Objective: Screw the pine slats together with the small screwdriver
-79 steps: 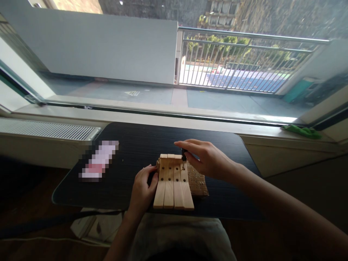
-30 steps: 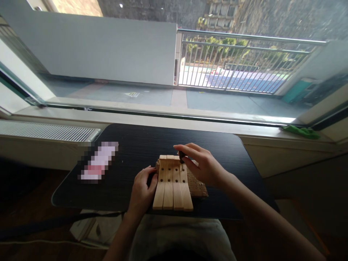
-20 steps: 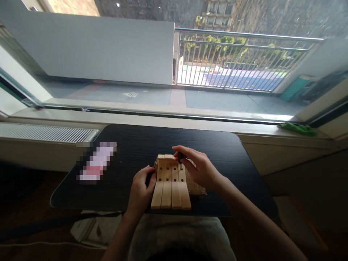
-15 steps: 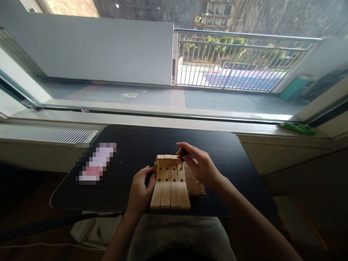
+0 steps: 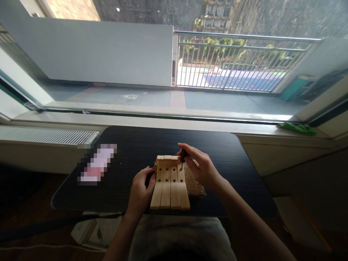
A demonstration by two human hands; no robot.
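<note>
Four pale wooden slats, side by side, form a curved wooden piece (image 5: 169,186) with two rows of dark screws or holes across it. Beneath it, showing at the right, lies a brown block (image 5: 196,184) with a pitted surface. My right hand (image 5: 202,163) pinches the dark handle of a small screwdriver (image 5: 183,156). Its tip meets the upper hole of the rightmost slat. My left hand (image 5: 141,186) is closed at the left edge of the slats, steadying the wooden piece; some of its fingertips are hidden.
The black table (image 5: 130,145) has rounded corners and stands by a window. A pixelated flat item (image 5: 99,163) lies on its left side. A green cloth (image 5: 297,128) rests on the sill at right, and a white radiator (image 5: 49,135) is at left.
The screwdriver stays at the same hole while its handle and my right fingers shift slightly. My left hand and the wooden piece hold almost still. The camera view has tilted a little.
</note>
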